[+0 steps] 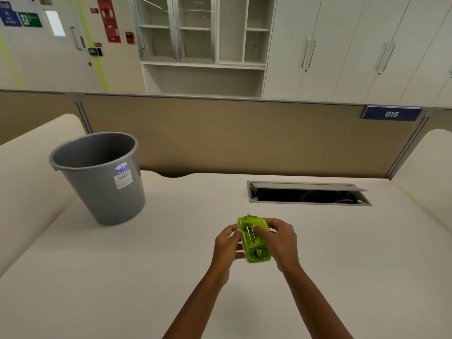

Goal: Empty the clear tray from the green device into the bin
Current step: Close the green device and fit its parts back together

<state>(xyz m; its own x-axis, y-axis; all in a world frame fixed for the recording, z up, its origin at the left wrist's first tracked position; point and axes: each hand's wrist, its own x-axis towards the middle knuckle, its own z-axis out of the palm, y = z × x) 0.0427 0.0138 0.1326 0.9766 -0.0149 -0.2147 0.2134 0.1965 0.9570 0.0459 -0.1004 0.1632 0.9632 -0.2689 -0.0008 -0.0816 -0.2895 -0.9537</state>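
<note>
- Desk, a broad cream laminate worktop (171,277) with an open metal cable hatch (308,193) at the back: any scraps spilled here scatter over a wide pale surface, and some could drop into the hatch.
- Bin, a round grey plastic wastebasket (97,177), stands on the desk well apart from the hands, to the left; the tray would have to travel over open desk to reach it, so a tilt on the way could shed its contents.
- Right hand (281,241) is closed around the lime-green plastic hole-punch device (255,239), thumb across its top, holding it above the desk.
- Left hand (226,243) pinches the device's left edge, where a pale strip, likely the clear plastic tray (241,241), shows still attached; a sudden release could jerk it open short of the bin.
</note>
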